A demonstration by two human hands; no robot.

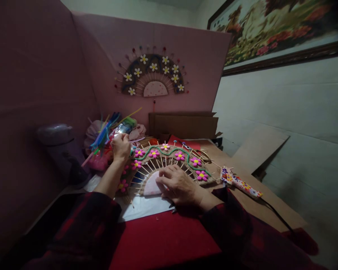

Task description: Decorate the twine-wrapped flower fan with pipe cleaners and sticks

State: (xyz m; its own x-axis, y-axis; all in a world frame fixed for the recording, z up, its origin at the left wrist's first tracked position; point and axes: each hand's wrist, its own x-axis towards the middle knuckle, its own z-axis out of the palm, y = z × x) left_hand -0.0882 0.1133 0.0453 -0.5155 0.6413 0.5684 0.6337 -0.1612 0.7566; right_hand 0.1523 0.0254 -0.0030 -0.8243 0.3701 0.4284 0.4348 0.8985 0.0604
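Observation:
A half-round craft fan (169, 153) lies in front of me, with a twine-covered band, pink flowers with yellow centres, a wavy green cord and thin sticks as ribs. My right hand (178, 184) rests with bent fingers on the pale pink half-circle (151, 184) at the fan's base. At the fan's upper left edge my left hand (121, 147) is raised, fingers closed in a pinch. Whatever it may hold is too small to make out. Blue-tipped sticks (175, 142) stick out along the top edge.
Behind my left hand sit pipe cleaners (104, 131) and bags. A flower-patterned glue gun (240, 182) with a black cable lies right, near scissors (201, 154). A cardboard box (184, 125) stands behind, a tumbler (62, 153) left. A similar finished fan (153, 75) hangs on the pink board.

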